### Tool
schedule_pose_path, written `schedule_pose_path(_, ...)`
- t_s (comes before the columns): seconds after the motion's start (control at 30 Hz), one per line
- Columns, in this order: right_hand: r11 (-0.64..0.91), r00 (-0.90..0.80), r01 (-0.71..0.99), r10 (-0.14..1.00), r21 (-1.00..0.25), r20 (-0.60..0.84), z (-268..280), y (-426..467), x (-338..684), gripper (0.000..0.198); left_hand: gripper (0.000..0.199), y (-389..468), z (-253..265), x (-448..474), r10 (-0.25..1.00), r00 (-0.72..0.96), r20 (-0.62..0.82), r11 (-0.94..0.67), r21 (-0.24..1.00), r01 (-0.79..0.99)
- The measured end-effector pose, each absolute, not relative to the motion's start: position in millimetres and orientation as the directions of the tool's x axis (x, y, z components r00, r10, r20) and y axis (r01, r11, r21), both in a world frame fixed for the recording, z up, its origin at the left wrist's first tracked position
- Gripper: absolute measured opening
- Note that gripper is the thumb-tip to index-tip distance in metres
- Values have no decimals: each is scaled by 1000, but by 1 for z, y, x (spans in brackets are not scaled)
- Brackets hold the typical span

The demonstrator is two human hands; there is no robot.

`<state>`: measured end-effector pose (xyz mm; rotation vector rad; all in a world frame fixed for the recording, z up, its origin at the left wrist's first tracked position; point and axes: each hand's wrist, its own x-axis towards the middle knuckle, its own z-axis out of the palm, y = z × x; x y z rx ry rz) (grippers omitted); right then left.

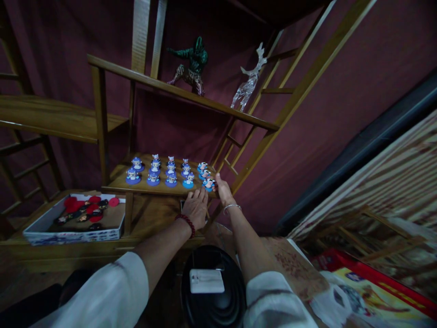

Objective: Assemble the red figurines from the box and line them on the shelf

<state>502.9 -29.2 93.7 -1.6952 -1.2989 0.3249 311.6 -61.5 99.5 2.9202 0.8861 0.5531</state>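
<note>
Small cartoon figurines on round blue or purple bases stand in short rows on a low wooden shelf (pixel 114 182). At the right end is a column of light-blue, white and black figurines. My right hand (pixel 224 190) is at the right side of the front figurine (pixel 208 184) there, fingers closed against it. My left hand (pixel 196 207), with a dark red bead bracelet (pixel 187 224), rests at the shelf's front edge just below that figurine. Its fingers are stretched out and it holds nothing visible. Another light-blue-based figurine (pixel 188 181) stands just left of the column.
A shallow box (pixel 73 237) at lower left holds loose figurines with red and black parts. Above, a dark green warrior figure (pixel 196 61) and a clear deer (pixel 247 86) stand on a higher shelf (pixel 177 93). A black round stool (pixel 213 312) bears a white rectangular object (pixel 206 281).
</note>
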Motion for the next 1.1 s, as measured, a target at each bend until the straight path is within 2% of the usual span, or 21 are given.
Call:
schedule_pose_path(0.33,5,528,550,773,-835,352,102,-41,484,68,80,-64,91,312,551,758,350,-832,152,534)
schedule_pose_path(0.47,94,592,474,701,-875,396,102,-45,479,65,82,-64,90,309,558,779,285,-830,201,521)
schedule_pose_path(0.6,179,614,387,682,-905,397,99,-51,475,64,83,-65,92,301,537,819,203,-840,222,496)
schedule_pose_path(0.8,261,699,289,600,-921,389,93,-70,466,57,75,-73,78,285,511,817,266,-859,189,475)
schedule_pose_path(0.87,244,708,269,605,-932,363,93,-74,464,55,75,-75,72,281,496,821,281,-868,196,457)
schedule_pose_path(0.93,180,667,297,664,-938,338,95,-75,464,51,77,-76,70,276,486,828,279,-873,209,441)
schedule_pose_path(1.1,11,578,508,737,-861,351,98,-67,463,42,67,-82,77,251,504,831,235,-855,275,441)
